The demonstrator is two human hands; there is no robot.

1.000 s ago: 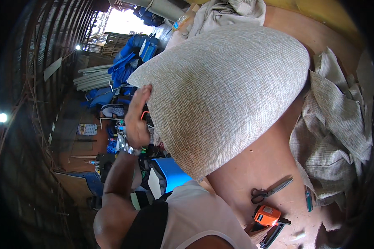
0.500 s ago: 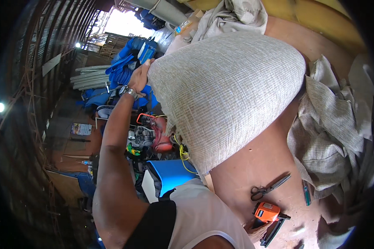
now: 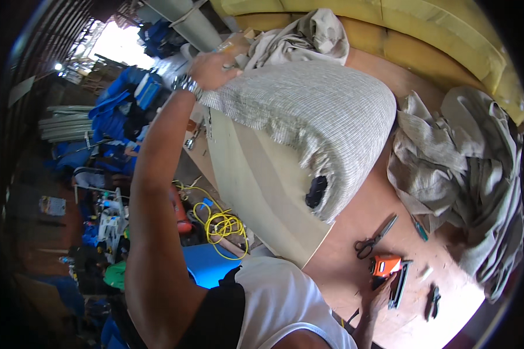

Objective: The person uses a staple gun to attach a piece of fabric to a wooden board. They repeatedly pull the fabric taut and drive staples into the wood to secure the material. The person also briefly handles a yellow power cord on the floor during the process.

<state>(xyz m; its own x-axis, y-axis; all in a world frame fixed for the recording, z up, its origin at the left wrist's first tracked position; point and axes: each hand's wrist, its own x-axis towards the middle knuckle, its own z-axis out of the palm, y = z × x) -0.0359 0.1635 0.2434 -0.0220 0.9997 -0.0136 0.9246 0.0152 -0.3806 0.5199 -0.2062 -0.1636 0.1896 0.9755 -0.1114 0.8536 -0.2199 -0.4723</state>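
Observation:
A padded, board-backed upholstery piece covered in beige woven fabric [image 3: 326,99] stands tilted on the work table. Its pale backing board [image 3: 256,168] faces me, with the fabric's frayed edge folded over it and a dark patch [image 3: 316,192] near the lower corner. At the far upper corner, my left hand [image 3: 215,71] is closed on the fabric-covered edge, a metal watch on its wrist. Low on the right, my right hand [image 3: 379,295] wraps around an orange and black staple gun [image 3: 387,267] at the table surface. Scissors [image 3: 375,237] lie just beyond the gun.
Loose beige cloth [image 3: 448,163] is heaped on the right, with more fabric [image 3: 297,43] at the back. A teal-handled tool [image 3: 420,230] and pliers [image 3: 432,302] lie on the table [image 3: 355,203]. Yellow foam [image 3: 413,29] lines the far side; a coiled yellow hose [image 3: 224,227] is at left.
The padded piece has been tipped up and turned, bringing its backing board and frayed fabric edge into view. My left hand has moved with its corner. More of the right hand on the staple gun shows.

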